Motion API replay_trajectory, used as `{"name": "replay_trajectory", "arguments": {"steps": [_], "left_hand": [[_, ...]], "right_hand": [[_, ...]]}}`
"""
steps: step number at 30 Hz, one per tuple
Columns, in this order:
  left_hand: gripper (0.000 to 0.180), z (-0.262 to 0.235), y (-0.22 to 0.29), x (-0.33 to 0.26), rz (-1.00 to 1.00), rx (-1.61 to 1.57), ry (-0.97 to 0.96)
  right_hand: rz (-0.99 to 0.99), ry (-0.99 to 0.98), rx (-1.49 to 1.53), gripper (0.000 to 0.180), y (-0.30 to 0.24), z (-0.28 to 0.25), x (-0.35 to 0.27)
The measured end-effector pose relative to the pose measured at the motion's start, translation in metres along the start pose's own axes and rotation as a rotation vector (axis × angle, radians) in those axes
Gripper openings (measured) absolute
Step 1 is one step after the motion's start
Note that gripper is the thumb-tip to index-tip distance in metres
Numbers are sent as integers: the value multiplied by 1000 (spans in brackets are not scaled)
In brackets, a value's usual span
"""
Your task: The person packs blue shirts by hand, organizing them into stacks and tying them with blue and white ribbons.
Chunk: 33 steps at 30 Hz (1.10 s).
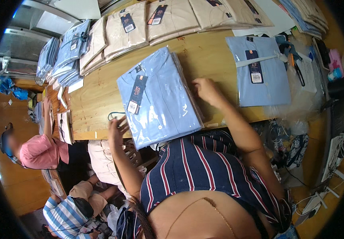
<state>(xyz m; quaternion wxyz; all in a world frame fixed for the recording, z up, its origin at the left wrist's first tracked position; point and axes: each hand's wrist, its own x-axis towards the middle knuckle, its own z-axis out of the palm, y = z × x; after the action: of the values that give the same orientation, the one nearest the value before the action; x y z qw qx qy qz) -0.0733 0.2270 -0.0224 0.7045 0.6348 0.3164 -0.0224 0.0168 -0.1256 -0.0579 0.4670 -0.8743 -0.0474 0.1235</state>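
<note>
A stack of folded light-blue shirts (158, 99) in clear plastic lies tilted at the table's front edge, a dark tag on its top shirt. My left hand (117, 129) is by the stack's lower left side, fingers apart. A thin dark green strip (115, 114) curves beside those fingertips; I cannot make out where its other end runs. At the right side of the stack is my right hand (208, 91), fingers bent inward close to the plastic edge. Whatever those fingers may hold is hidden.
Packed beige shirts (126, 30) line the table's far side. Blue bundles (70, 51) stand far left. To the right lies a blue shirt stack (261, 79) tied with a white strip. A person in pink (40, 151) and one in stripes (66, 213) are at left.
</note>
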Motion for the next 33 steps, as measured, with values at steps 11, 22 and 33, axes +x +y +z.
{"name": "replay_trajectory", "arguments": {"steps": [11,22,33], "left_hand": [[39,33,-26,6,-133,-154,-82],[17,12,-42,40,269,407,195],[10,15,-55,27,296,120,209]], "right_hand": [[-226,252,347,15,-61,41,-26],[-554,374,-414,29,-9,60,10],[-60,-324,968,44,-70,84,-5]]}}
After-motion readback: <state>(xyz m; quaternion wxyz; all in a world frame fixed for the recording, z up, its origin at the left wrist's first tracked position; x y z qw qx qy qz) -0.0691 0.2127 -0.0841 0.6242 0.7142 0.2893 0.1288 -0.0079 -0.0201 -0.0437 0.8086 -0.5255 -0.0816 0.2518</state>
